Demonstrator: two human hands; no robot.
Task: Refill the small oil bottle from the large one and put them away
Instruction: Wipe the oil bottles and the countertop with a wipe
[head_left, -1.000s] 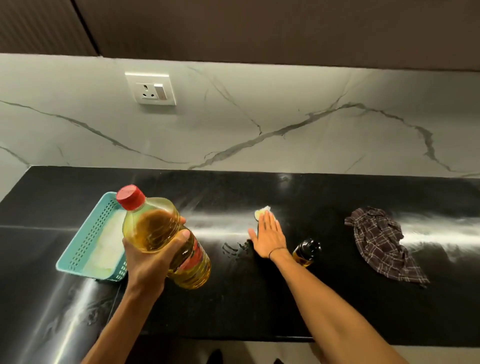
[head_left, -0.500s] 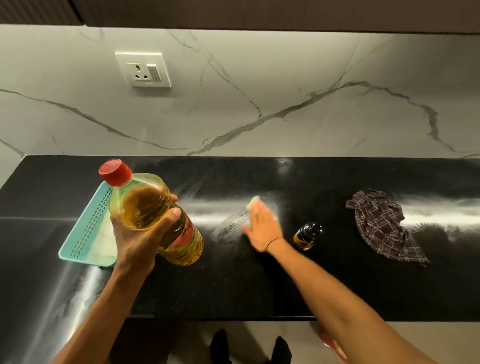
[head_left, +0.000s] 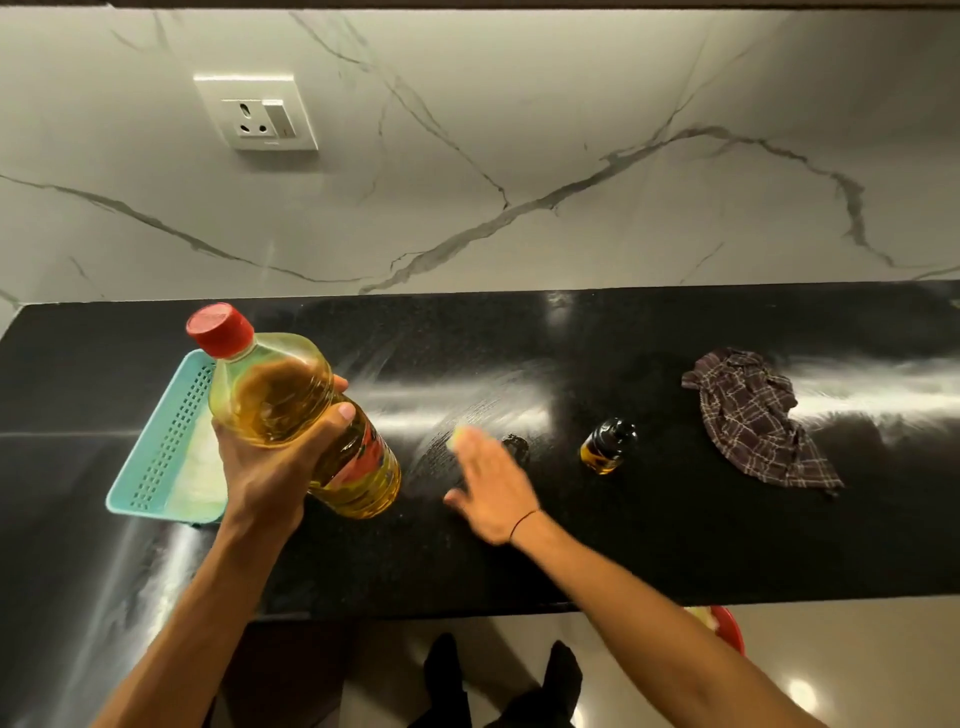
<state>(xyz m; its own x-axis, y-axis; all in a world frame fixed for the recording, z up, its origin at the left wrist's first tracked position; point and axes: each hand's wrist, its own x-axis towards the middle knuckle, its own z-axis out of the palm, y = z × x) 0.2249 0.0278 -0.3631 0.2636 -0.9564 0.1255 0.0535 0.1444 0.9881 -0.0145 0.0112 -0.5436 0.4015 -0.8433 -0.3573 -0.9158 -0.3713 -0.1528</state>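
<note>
Clearly, your left hand grips the large oil bottle around its middle, fingers and thumb curled round it, holding it tilted in the air above the desk with its red cap on and pointing up and away. Your fingers cover part of the red label, and no writing on it can be read. Your right hand is blurred; its fingers lie straight, flat over something pale yellow-white on the desk, mostly hidden and too smeared to identify. Just right of that hand stands the small oil bottle, dark-topped, amber below, any label illegible. A teal perforated basket sits partly behind the large bottle. A crumpled plaid cloth lies well right. Something red is cut off by your right forearm below the desk edge.
</note>
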